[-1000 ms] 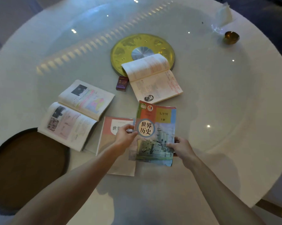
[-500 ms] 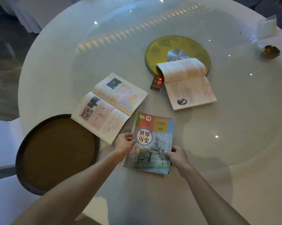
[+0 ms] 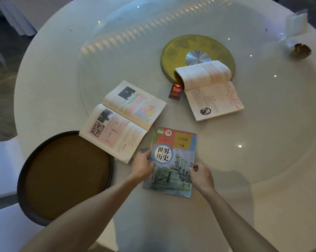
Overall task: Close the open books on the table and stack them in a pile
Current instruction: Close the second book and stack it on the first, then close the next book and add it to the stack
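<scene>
Closed history book (image 3: 173, 160) lies flat between both hands: left hand (image 3: 142, 167) pinching its spine edge, right hand (image 3: 201, 176) gripping the opposite edge, possibly just resting.

Dim, bluish light. Ceiling lamps glint as specks on the glass tabletop (image 3: 262, 124). Soft arm shadows below. Wide-angle bending at edges; corners soft.
</scene>
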The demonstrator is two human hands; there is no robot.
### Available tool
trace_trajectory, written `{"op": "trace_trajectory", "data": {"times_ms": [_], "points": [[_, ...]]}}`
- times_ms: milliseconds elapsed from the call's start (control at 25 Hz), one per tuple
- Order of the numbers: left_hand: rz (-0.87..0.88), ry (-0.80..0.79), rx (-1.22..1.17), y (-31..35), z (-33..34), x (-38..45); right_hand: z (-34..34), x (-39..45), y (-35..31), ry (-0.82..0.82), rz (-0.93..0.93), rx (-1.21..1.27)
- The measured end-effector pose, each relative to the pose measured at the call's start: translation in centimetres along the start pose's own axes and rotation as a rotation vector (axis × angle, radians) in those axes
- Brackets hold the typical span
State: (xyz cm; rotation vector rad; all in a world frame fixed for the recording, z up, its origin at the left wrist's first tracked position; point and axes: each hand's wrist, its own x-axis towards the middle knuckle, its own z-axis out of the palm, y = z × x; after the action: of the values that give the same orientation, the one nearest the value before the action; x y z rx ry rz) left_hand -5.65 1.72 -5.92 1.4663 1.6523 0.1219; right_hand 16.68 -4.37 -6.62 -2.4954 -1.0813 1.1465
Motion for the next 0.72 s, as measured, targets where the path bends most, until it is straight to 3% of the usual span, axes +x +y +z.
{"op": "trace_trajectory", "data": {"times_ms": [280,480,640,720], "points": [[-0.011,-0.039,-0.133,1.2,-0.5,1.0,-0.5,0.7,0.0,0.044,0.051,0.08],[-0.029,-0.028,-0.204,2.2,-0.7,1.7,-2.0,1.4,-0.5,0.025,0.066,-0.005],[-0.069,0.137,-0.261,1.2,-3.7,2.5,-2.1,1.8,-4.3,0.185,-0.184,-0.174],[-0.047,0.235,-0.255,0.4,-6.5,3.3,-0.8,2.2,-7.7,0.157,-0.378,-0.194]]}}
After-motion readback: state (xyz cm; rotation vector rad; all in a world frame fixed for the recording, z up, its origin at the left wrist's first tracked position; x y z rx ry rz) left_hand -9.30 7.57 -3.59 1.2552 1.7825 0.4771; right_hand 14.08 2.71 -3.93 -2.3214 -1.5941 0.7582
